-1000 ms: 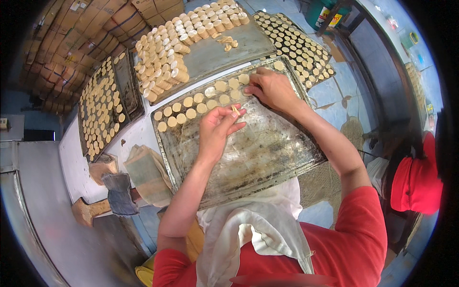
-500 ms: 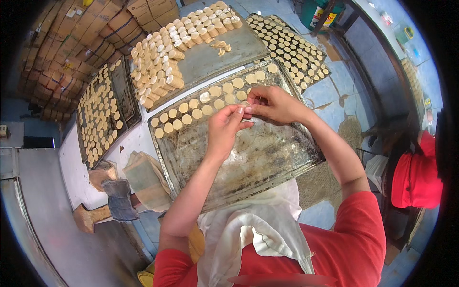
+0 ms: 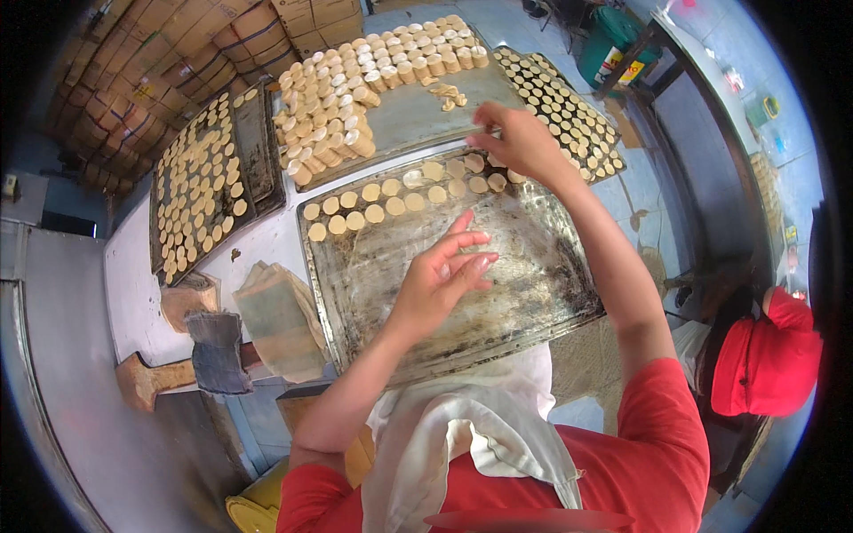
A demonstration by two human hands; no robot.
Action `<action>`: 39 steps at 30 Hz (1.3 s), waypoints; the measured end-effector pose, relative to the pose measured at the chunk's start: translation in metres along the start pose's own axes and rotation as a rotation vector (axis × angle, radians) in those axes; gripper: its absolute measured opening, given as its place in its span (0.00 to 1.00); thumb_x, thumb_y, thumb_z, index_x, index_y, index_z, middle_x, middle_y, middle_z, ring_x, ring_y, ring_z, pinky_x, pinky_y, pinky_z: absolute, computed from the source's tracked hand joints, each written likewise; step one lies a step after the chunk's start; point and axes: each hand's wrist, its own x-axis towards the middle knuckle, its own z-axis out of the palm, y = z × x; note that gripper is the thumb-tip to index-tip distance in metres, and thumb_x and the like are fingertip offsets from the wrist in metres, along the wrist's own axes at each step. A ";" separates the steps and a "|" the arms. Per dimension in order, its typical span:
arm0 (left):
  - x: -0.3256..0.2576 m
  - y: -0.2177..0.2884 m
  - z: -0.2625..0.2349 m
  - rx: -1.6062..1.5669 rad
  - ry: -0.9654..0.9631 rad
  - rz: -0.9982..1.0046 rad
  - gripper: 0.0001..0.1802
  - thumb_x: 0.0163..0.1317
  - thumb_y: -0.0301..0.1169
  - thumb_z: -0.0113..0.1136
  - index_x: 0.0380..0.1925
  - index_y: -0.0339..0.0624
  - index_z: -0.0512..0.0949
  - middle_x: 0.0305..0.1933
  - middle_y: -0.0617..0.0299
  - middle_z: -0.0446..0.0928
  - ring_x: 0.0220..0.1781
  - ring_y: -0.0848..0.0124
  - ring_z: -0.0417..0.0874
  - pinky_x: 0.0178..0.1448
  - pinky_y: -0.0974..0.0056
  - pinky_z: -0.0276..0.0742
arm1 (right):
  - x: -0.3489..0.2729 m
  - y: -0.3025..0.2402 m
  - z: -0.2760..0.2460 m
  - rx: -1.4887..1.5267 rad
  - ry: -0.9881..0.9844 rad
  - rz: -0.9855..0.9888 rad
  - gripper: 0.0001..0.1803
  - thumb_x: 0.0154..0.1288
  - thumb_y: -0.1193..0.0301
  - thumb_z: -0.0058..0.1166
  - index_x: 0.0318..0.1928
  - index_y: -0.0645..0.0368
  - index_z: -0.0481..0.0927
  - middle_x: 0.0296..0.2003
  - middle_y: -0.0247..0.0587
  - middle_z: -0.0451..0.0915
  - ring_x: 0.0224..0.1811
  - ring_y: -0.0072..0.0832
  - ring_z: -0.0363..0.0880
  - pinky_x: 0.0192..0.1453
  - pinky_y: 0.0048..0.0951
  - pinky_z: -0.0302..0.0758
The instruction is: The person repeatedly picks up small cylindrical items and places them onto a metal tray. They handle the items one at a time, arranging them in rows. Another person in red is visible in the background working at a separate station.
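In front of me lies a worn metal baking tray [image 3: 462,302] with two rows of flat round dough discs [image 3: 394,205] along its far part. My left hand [image 3: 444,275] hovers over the bare metal, its fingers apart with nothing visible in them. My right hand [image 3: 520,142] is above the tray's far edge, near the second tray [image 3: 404,129]; thumb and forefinger stand apart, and no held thing shows. That second tray carries many stacked dough discs [image 3: 324,147] and a small heap of dough scraps [image 3: 447,96]. My right hand and forearm cover part of the near tray's far right side.
More trays of dough discs lie at left [image 3: 195,186] and far right [image 3: 569,111]. Folded cloths [image 3: 280,311] and a wooden-handled tool [image 3: 160,377] rest at the table's left edge. Strapped cardboard boxes [image 3: 178,71] stand behind. A person in red [image 3: 769,355] is at right.
My hands have parted from their pinch over the disc row. The right has moved up toward the far tray; the left has dropped back nearer me, fingers spreading. The view has shifted slightly.
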 end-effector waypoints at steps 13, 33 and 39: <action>-0.103 0.007 -0.041 -0.062 0.271 0.069 0.18 0.85 0.28 0.59 0.69 0.35 0.80 0.80 0.47 0.76 0.70 0.58 0.87 0.64 0.54 0.92 | 0.155 -0.070 0.151 -0.249 -0.100 -0.072 0.33 0.68 0.73 0.64 0.74 0.45 0.76 0.48 0.54 0.92 0.51 0.56 0.92 0.55 0.56 0.87; -0.124 -0.008 -0.098 -0.221 0.620 0.154 0.24 0.78 0.20 0.66 0.71 0.32 0.78 0.60 0.55 0.85 0.58 0.70 0.90 0.56 0.61 0.97 | -0.075 -0.199 0.090 0.621 -0.621 -0.008 0.10 0.77 0.68 0.72 0.49 0.61 0.88 0.35 0.34 0.86 0.36 0.20 0.78 0.43 0.28 0.77; -0.141 -0.006 -0.112 -0.252 0.657 0.181 0.24 0.77 0.18 0.65 0.70 0.37 0.80 0.64 0.54 0.85 0.58 0.66 0.91 0.51 0.59 0.96 | -0.060 -0.198 0.119 0.825 -0.787 -0.089 0.09 0.81 0.67 0.68 0.49 0.61 0.89 0.37 0.27 0.87 0.39 0.14 0.77 0.43 0.25 0.76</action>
